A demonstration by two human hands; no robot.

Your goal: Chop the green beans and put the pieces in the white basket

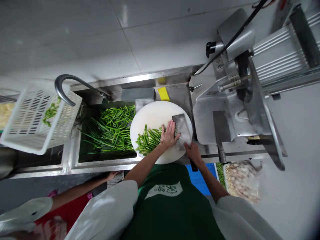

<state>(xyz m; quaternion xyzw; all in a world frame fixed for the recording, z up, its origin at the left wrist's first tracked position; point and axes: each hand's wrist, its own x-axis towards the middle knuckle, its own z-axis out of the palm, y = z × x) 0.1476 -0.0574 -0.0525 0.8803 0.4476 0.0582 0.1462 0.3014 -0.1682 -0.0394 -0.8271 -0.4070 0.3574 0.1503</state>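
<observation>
We locate the work at frame ctr: cut green beans [147,139] on a round white board [155,111], lying across its lower L part, w/ the near ends at its lower L edge. The board sits on the steel desk [178,93], its L edge overlapping the sink compartment.

L hand [169,136]: grip laid flat over the R end of the beans, fingers extended, thumb tip at the blade. R hand [193,153]: grip closed round the handle of the cleaver [182,126]; blade at the board's R side, next to the L hand's fingertips.

Containers, L to R. We see at far L a partly cropped lot of pale yellow pcs [5,115]; contents otherwise unclear. White basket [30,141], slotted, mid-L of frame: a few green pcs [50,114] inside. Sink compartment [75,160], L of ctr: long uncut beans [116,126], heaped toward its R side, plus thin green stalks [96,133] at L. Blue container [201,183], btm R of ctr: contents can't be told. Next to it we find a narrow strip of green pcs [220,173], then a white tray [226,175] w/ pale lumps [242,176] under clear plastic.
</observation>
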